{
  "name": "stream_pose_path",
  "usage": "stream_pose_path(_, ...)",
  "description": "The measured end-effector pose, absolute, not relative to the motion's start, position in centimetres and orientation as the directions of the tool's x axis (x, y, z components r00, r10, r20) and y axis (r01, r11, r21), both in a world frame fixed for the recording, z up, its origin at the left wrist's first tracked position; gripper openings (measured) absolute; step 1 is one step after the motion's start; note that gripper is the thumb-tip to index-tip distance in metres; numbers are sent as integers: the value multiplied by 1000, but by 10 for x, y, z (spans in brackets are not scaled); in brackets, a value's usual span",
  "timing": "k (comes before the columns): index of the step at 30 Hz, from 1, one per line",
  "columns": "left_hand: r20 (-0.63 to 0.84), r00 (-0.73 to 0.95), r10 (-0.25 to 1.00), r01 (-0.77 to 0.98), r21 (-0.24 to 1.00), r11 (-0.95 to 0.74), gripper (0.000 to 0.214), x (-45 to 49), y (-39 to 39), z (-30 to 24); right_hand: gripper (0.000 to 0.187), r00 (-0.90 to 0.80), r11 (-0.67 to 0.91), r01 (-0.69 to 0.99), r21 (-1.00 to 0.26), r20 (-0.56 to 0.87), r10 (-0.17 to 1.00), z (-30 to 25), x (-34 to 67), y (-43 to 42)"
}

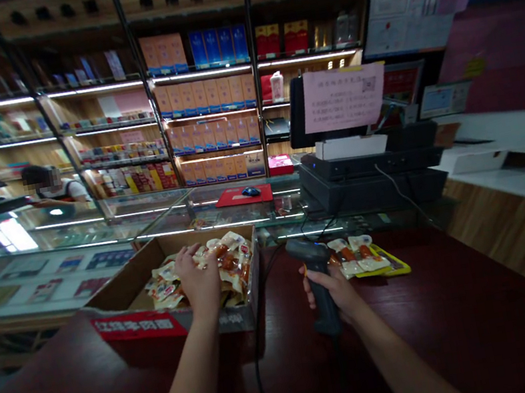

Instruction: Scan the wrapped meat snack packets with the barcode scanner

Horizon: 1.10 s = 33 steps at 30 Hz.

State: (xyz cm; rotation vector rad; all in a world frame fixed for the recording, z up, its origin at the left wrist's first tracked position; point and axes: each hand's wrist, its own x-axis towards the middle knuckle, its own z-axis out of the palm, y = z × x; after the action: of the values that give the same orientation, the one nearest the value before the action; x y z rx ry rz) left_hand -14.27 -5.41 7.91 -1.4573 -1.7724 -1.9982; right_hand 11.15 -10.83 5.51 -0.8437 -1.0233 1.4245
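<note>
My left hand (199,277) reaches into an open cardboard box (120,286). Its thumb and fingers are apart, over a heap of small clear food packets (235,255) with reddish-brown pieces inside. Whether the fingertips touch a packet is hard to make out. Wrapped around the grip of a dark barcode scanner (319,284) is my right hand (337,288); the scanner's head tilts up and away from me. Just beyond that hand, several similar packets (356,253) lie side by side on the dark red tabletop, partly over a yellow-edged flat item (399,264).
A black cable (258,366) runs across the tabletop (408,333) beside the box. Behind stand a glass counter (168,210), a mouse (251,191) on a red mat, and a checkout monitor (296,112) with a pink notice. Another person (60,185) is at the far left.
</note>
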Motion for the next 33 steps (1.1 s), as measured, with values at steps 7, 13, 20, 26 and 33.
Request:
stream_pose_path(7,779,-385,494,618,615,-489,27,-83,-65,85,30,-13,27,-362,-932,35,999,44,136,-112)
stream_pose_path(13,634,-93,767,465,709,-530,24,-10,-49,50,31,137,33,-351,-936,-17,990,30,184,-117)
stream_pose_path(20,94,86,992,789,602,-126,44,75,-32,18,26,329,136,-403,-905,-5,944,13,223,-120)
stream_pose_path(26,106,83,991,914,387,-118,68,106,-37,5,31,353,175,-426,-888,15,935,-1,229,-122)
stream_pose_path(33,161,63,985,928,354,-117,38,87,-23,-4,34,350,180,-410,-894,28,936,1,228,-125)
